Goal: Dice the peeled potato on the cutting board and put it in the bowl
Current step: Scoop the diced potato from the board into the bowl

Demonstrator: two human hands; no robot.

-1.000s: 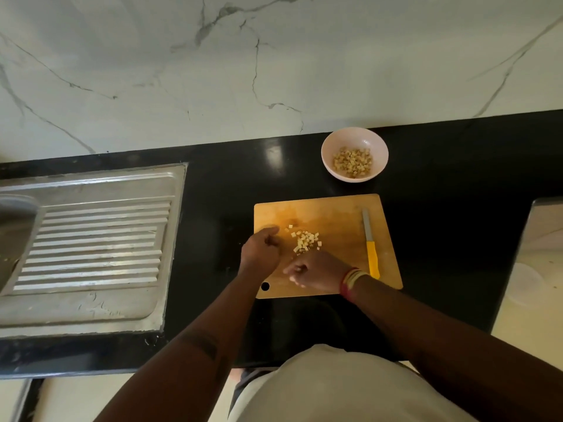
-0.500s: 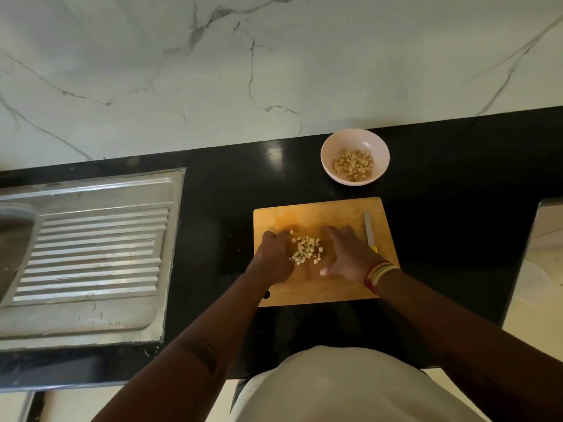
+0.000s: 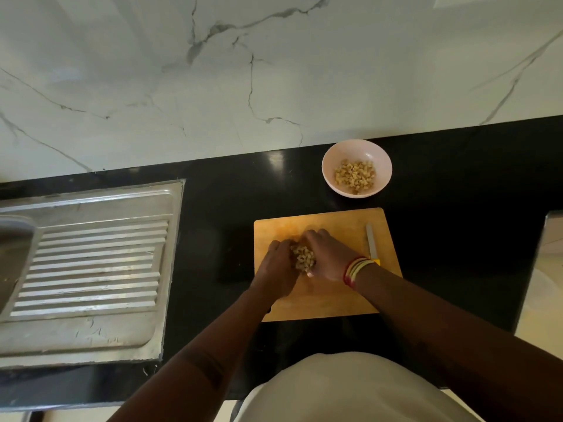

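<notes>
A small heap of diced potato [image 3: 303, 258] lies on the wooden cutting board [image 3: 335, 300]. My left hand [image 3: 275, 266] cups the heap from the left and my right hand [image 3: 327, 257] cups it from the right, fingers curved round the pieces and closing at the far side. A pink bowl [image 3: 356, 150] stands just beyond the board and holds more potato dice [image 3: 355, 176]. A knife [image 3: 370, 240] with a yellow handle lies on the board's right side; my right wrist hides most of the handle.
The board and bowl sit on a black counter [image 3: 457, 193] against a marble wall. A steel sink drainboard [image 3: 88, 266] fills the left. A pale surface [image 3: 551, 269] borders the counter at the right edge.
My right hand swung from the near side of the dice to their right, then both hands closed in and pushed the scattered pieces into one tight heap between them.
</notes>
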